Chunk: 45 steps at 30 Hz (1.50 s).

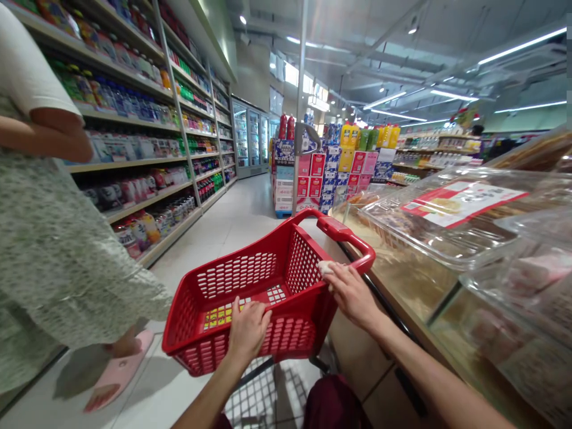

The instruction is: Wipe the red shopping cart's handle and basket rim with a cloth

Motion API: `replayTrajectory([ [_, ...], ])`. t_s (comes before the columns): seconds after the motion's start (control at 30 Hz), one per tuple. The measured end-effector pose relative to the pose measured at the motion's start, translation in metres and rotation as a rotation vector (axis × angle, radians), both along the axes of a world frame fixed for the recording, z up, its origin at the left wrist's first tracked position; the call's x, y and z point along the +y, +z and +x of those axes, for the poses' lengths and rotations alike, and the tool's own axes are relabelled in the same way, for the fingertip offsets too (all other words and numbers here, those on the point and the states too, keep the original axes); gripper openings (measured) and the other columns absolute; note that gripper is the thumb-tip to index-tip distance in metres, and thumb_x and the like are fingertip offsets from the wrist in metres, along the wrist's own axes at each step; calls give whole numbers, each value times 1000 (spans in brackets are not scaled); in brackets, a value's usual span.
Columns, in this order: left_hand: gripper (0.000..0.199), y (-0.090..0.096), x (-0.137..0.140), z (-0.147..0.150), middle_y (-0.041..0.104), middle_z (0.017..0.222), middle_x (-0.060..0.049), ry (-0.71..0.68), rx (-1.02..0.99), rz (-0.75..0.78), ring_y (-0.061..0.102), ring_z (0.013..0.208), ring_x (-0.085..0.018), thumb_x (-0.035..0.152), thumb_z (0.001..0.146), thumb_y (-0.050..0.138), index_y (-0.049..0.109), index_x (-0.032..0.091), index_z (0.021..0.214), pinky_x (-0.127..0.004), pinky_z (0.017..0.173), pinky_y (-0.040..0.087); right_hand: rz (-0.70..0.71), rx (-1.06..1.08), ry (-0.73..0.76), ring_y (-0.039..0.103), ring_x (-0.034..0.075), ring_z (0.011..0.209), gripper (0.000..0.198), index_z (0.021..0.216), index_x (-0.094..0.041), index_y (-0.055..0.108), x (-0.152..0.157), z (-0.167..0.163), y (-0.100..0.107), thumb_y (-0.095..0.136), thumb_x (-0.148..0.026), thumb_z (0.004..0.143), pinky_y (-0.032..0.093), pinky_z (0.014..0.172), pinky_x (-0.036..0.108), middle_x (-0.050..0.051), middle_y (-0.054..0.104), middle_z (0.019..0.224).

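A red plastic shopping cart (214,351) with holes in its basket walls stands right in front of me. My left hand (248,325) is closed over the near rim of the basket, its thumb inside. At the corner below the cart's handle (364,253), my right hand (351,292) presses a small white crumpled wipe (326,268) under its fingertips. Part of the wipe is hidden by the fingers. Through the basket floor, a patch of yellow shows.
A person in a patterned dress (58,256) and pink slippers stands close on the left, before shelves of drinks (134,143). To the right is a counter with clear plastic food packs (447,220). Stacked cartons (313,179) and glass-door fridges (250,137) are farther ahead.
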<state>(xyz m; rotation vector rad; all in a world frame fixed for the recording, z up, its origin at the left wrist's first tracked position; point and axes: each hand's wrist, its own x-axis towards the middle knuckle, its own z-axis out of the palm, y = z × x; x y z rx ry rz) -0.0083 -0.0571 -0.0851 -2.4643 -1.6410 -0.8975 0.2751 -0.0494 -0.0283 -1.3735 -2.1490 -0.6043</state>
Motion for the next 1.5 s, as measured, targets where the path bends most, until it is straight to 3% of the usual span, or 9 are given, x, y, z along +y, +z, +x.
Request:
replayTrajectory([
  [0.17,23,0,-1,1,64,80,0,4,5,-8,55,83,-16,27,84,35,57,22,78,-53,99,17,78,190,-278,48,26,106,29,96,-12,61,11,19,15,42,-16,74,33,90,44,15,56,111],
  [0.37,20,2,-4,-2,65,88,-1,-7,53,-44,56,88,-18,25,84,36,56,22,84,-54,99,17,-50,27,10,42,22,114,38,108,-18,55,-1,-15,2,42,-13,73,24,98,42,9,51,121],
  [0.57,23,-1,-5,-4,62,102,-5,-36,102,-22,50,103,-21,21,79,43,53,20,99,-52,100,19,46,178,-276,46,26,108,33,100,-12,59,8,7,11,42,-14,72,29,93,43,14,55,113],
  [0.73,29,-5,-4,-9,61,107,-6,-56,150,-25,49,105,-22,21,79,43,51,20,106,-51,100,20,-28,45,-5,43,23,113,36,105,-17,57,0,-21,-6,42,-12,72,26,99,41,8,51,121],
  [0.93,41,-24,-5,-31,52,121,-9,-12,217,21,44,113,-24,24,78,43,43,20,119,-51,97,23,56,197,-242,43,26,113,36,105,-12,57,6,-2,3,43,-12,72,30,95,44,13,51,120],
  [1.13,41,-26,-6,-26,54,119,-10,-20,174,4,44,113,-24,25,77,44,45,18,117,-48,96,26,-77,64,55,40,21,117,37,106,-17,58,-5,-39,-16,42,-11,73,27,99,40,8,49,124],
  [1.3,42,-24,-7,-22,54,118,-11,-40,125,-3,45,111,-24,23,77,43,44,18,118,-47,95,27,-43,189,-128,43,24,112,32,98,-17,60,-1,-18,2,43,-10,71,29,96,44,11,52,118],
  [1.37,43,-24,-8,-19,55,117,-10,-37,115,2,46,110,-23,22,75,43,45,18,118,-46,94,28,-58,191,-59,42,23,113,32,97,-17,59,-4,-30,-2,44,-10,70,28,97,42,10,52,118],
  [1.5,43,-22,-7,-11,56,115,-10,-49,120,11,48,107,-23,22,73,45,46,17,116,-42,92,32,-134,181,107,43,22,111,28,98,-18,57,-12,-90,-29,52,-19,70,26,98,39,9,52,117],
])
